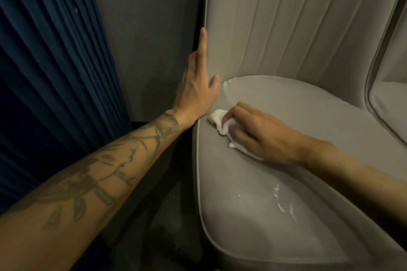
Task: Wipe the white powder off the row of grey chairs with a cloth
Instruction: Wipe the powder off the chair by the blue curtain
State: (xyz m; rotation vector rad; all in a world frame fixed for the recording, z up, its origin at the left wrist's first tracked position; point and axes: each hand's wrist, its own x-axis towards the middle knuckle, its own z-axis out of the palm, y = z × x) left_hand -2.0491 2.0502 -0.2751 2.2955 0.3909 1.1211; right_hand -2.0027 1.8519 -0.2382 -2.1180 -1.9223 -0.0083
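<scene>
Grey chair (286, 182), leftmost in view, second chair (392, 105) at right: left hand (198, 92) laid flat, fingers straight, on backrest's left edge, likely bracing; right hand (259, 136) grips bunched cloth (218, 119) on seat's far left; powder streaks (279, 202) near seat front, unwiped; blue curtain (44, 50), grey wall (149, 39) at left.

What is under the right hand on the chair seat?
A white cloth lies under the right hand, on the seat. Its crumpled edge shows; the hand hides the rest.
</scene>
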